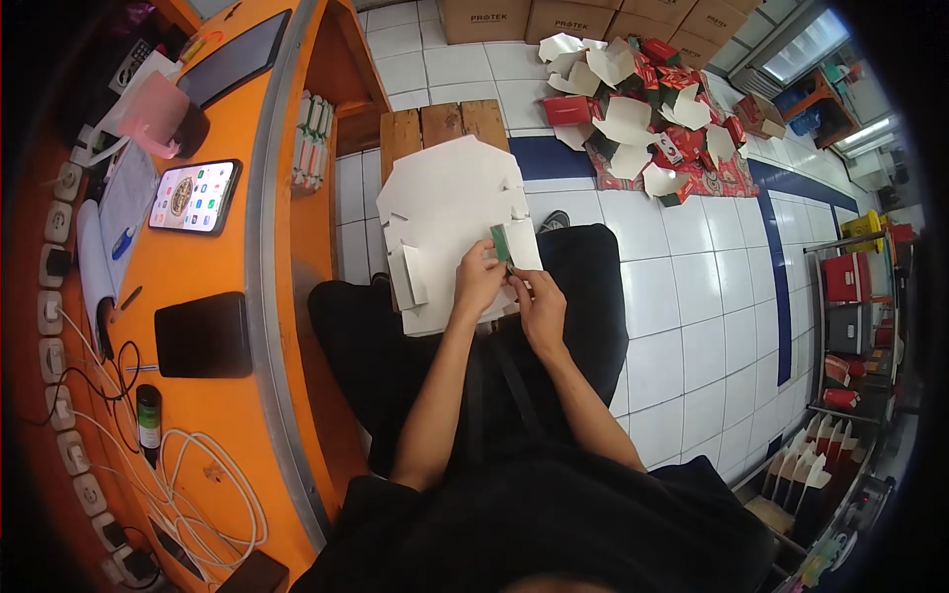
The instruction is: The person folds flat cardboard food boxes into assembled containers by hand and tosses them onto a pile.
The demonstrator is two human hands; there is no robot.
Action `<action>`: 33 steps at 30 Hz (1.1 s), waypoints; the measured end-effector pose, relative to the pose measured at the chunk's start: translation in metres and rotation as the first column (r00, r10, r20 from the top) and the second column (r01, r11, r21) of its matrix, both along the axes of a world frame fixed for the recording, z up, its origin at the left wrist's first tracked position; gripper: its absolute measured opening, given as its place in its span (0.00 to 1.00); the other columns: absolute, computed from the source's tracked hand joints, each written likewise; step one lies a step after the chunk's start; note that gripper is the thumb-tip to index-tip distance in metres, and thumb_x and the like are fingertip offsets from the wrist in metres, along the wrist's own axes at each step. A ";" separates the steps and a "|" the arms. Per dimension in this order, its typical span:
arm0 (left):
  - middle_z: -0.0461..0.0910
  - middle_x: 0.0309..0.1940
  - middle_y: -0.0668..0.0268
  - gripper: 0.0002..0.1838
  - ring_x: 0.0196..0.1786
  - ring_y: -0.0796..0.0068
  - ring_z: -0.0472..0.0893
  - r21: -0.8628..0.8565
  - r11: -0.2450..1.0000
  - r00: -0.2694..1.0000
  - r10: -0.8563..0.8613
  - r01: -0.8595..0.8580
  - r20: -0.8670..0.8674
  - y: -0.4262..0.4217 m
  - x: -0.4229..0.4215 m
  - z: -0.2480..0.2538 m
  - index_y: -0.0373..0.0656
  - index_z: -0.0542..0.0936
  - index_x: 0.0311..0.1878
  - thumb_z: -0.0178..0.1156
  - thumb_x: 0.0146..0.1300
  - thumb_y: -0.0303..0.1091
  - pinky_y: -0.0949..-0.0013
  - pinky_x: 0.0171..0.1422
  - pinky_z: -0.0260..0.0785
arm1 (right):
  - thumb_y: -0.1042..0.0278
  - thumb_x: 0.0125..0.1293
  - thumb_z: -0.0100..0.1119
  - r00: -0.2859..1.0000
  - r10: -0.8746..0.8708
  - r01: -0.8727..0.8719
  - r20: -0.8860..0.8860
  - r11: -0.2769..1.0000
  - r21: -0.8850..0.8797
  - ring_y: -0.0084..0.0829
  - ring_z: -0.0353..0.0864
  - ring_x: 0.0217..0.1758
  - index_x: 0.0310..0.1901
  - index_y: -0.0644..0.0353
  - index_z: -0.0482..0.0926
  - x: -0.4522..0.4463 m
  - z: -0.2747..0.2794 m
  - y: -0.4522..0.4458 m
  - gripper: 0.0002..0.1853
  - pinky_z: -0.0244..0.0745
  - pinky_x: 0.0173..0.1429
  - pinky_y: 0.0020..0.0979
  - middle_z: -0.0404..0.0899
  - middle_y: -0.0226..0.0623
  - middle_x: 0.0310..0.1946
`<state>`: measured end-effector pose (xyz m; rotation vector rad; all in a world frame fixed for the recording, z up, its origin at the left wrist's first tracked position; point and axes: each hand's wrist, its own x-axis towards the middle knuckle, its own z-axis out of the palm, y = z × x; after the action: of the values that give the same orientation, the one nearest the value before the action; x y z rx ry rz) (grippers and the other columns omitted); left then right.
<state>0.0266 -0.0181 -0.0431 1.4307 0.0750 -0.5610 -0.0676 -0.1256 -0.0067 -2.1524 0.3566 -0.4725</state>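
Note:
A partly folded white cardboard box lies flat, its plain side up, on a wooden stool between my knees. Its left side flap stands partly raised. At the lower right edge a small flap with a green printed face is bent inward. My left hand pinches this flap from the left, fingers closed. Close beside it, my right hand has thumb and fingers pinched on the flap's lower end. The fingertips hide part of the fold.
To my left is an orange desk with a lit phone, a black tablet-like slab and white cables. Red and white folded boxes are heaped on the tiled floor. A shelf rack stands right.

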 end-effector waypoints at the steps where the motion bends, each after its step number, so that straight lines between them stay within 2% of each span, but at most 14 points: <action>1: 0.90 0.48 0.49 0.23 0.47 0.64 0.91 -0.002 1.000 1.000 0.000 0.000 -0.003 -0.003 -0.006 0.012 0.35 0.76 0.68 0.64 0.70 0.25 0.63 0.48 0.85 | 0.67 0.73 0.69 0.998 -0.038 0.039 -0.056 0.999 0.021 0.47 0.89 0.37 0.50 0.60 0.88 0.002 -0.004 0.000 0.09 0.81 0.42 0.41 0.87 0.47 0.39; 3: 0.89 0.49 0.48 0.22 0.49 0.68 0.89 0.248 0.960 0.991 -0.133 0.131 -0.009 -0.006 -0.019 0.032 0.34 0.76 0.67 0.61 0.71 0.21 0.67 0.54 0.85 | 0.66 0.73 0.69 0.991 -0.071 0.076 -0.113 0.996 0.037 0.47 0.89 0.37 0.50 0.61 0.88 0.006 -0.006 -0.004 0.10 0.81 0.42 0.41 0.87 0.48 0.39; 5: 0.89 0.50 0.48 0.22 0.50 0.67 0.90 0.209 0.968 0.988 -0.151 0.139 0.042 -0.003 -0.020 0.020 0.34 0.77 0.67 0.60 0.71 0.21 0.66 0.55 0.84 | 0.65 0.73 0.68 0.964 -0.101 0.166 -0.248 0.952 0.258 0.51 0.89 0.39 0.51 0.63 0.87 0.012 -0.004 -0.007 0.13 0.82 0.46 0.45 0.87 0.51 0.39; 7: 0.89 0.52 0.48 0.22 0.51 0.65 0.90 0.168 0.975 0.984 -0.159 0.143 0.086 0.004 -0.022 0.027 0.35 0.77 0.67 0.59 0.71 0.22 0.64 0.56 0.83 | 0.66 0.73 0.66 0.970 -0.096 0.133 -0.223 0.979 0.157 0.53 0.89 0.42 0.52 0.65 0.86 0.016 -0.012 -0.010 0.13 0.81 0.49 0.47 0.87 0.54 0.40; 8: 0.88 0.53 0.49 0.22 0.53 0.64 0.89 0.254 0.966 0.964 -0.113 0.049 0.242 0.014 -0.019 0.040 0.36 0.78 0.67 0.58 0.71 0.21 0.63 0.57 0.82 | 0.68 0.73 0.64 0.977 -0.091 0.104 -0.190 0.993 0.056 0.56 0.88 0.44 0.53 0.66 0.85 0.017 -0.017 -0.011 0.13 0.81 0.52 0.49 0.87 0.56 0.41; 11: 0.87 0.51 0.52 0.18 0.53 0.57 0.88 0.501 0.784 0.791 -0.021 -0.367 0.611 0.062 0.002 0.057 0.37 0.80 0.64 0.59 0.73 0.24 0.57 0.58 0.80 | 0.72 0.73 0.59 0.955 -0.018 0.057 -0.296 0.990 0.125 0.60 0.87 0.48 0.56 0.67 0.85 0.016 -0.026 -0.025 0.14 0.80 0.56 0.51 0.87 0.59 0.44; 14: 0.87 0.47 0.53 0.17 0.52 0.61 0.88 0.562 0.609 0.745 0.074 -0.560 0.662 0.118 0.020 0.058 0.35 0.82 0.62 0.59 0.78 0.35 0.59 0.58 0.79 | 0.74 0.73 0.56 0.983 -0.047 0.050 -0.179 0.999 0.012 0.60 0.87 0.50 0.59 0.69 0.83 0.012 -0.007 -0.031 0.16 0.80 0.57 0.51 0.87 0.60 0.46; 16: 0.86 0.50 0.57 0.23 0.54 0.66 0.87 0.431 0.890 0.988 0.157 -0.145 0.009 0.136 0.024 0.061 0.34 0.81 0.65 0.60 0.80 0.43 0.62 0.59 0.79 | 0.74 0.74 0.57 0.988 -0.030 0.037 -0.150 0.998 0.048 0.58 0.88 0.49 0.59 0.68 0.83 0.009 0.005 -0.030 0.16 0.81 0.55 0.48 0.87 0.59 0.45; 17: 0.86 0.50 0.57 0.23 0.54 0.66 0.87 0.433 0.889 0.987 0.162 -0.151 0.012 0.136 0.024 0.060 0.34 0.81 0.65 0.60 0.80 0.43 0.62 0.59 0.79 | 0.74 0.74 0.57 0.992 -0.019 0.028 -0.128 0.997 0.066 0.56 0.88 0.49 0.60 0.68 0.83 0.008 0.009 -0.028 0.16 0.81 0.54 0.47 0.87 0.59 0.45; 21: 0.86 0.51 0.59 0.31 0.49 0.70 0.87 -0.139 0.990 0.990 0.010 -0.030 -0.139 0.116 0.006 0.070 0.31 0.80 0.64 0.69 0.72 0.50 0.66 0.57 0.81 | 0.76 0.75 0.56 0.992 0.027 -0.022 -0.123 0.999 0.041 0.52 0.88 0.44 0.60 0.67 0.84 0.007 0.029 -0.025 0.16 0.81 0.52 0.42 0.86 0.53 0.41; 25: 0.86 0.49 0.60 0.30 0.46 0.72 0.88 -0.021 1.000 0.997 -0.022 0.020 -0.075 0.109 0.015 0.075 0.31 0.81 0.61 0.75 0.67 0.47 0.69 0.49 0.84 | 0.76 0.76 0.57 0.996 0.034 -0.032 -0.086 0.999 0.019 0.50 0.85 0.41 0.63 0.66 0.82 0.006 0.031 -0.022 0.17 0.81 0.49 0.41 0.85 0.52 0.43; 28: 0.86 0.48 0.61 0.28 0.46 0.73 0.88 0.017 0.999 0.999 0.041 -0.040 -0.029 0.102 0.018 0.059 0.33 0.82 0.60 0.76 0.67 0.46 0.68 0.49 0.85 | 0.71 0.72 0.65 0.999 -0.030 0.030 0.012 0.998 -0.057 0.46 0.83 0.48 0.66 0.62 0.80 0.009 0.048 -0.011 0.22 0.78 0.55 0.42 0.83 0.49 0.50; 30: 0.86 0.48 0.61 0.28 0.46 0.73 0.87 -0.015 0.994 0.991 0.105 -0.107 -0.079 0.098 0.016 0.060 0.35 0.82 0.59 0.76 0.67 0.47 0.67 0.49 0.85 | 0.66 0.66 0.74 0.991 0.078 -0.033 0.107 0.928 -0.371 0.44 0.79 0.60 0.67 0.56 0.80 0.004 0.079 -0.001 0.28 0.73 0.65 0.45 0.80 0.44 0.59; 33: 0.85 0.48 0.62 0.26 0.46 0.74 0.87 -0.026 0.970 0.963 0.236 -0.241 -0.132 0.082 0.010 0.069 0.37 0.82 0.58 0.76 0.68 0.48 0.65 0.49 0.84 | 0.64 0.61 0.77 0.901 0.429 -0.368 0.072 0.839 -0.401 0.43 0.76 0.63 0.60 0.54 0.83 -0.001 0.095 0.016 0.25 0.68 0.69 0.46 0.80 0.38 0.57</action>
<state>0.0371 0.0644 0.0260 1.3209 0.3318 -0.4511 -0.0688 -0.1101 0.0886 -2.4567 -0.3044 -0.4948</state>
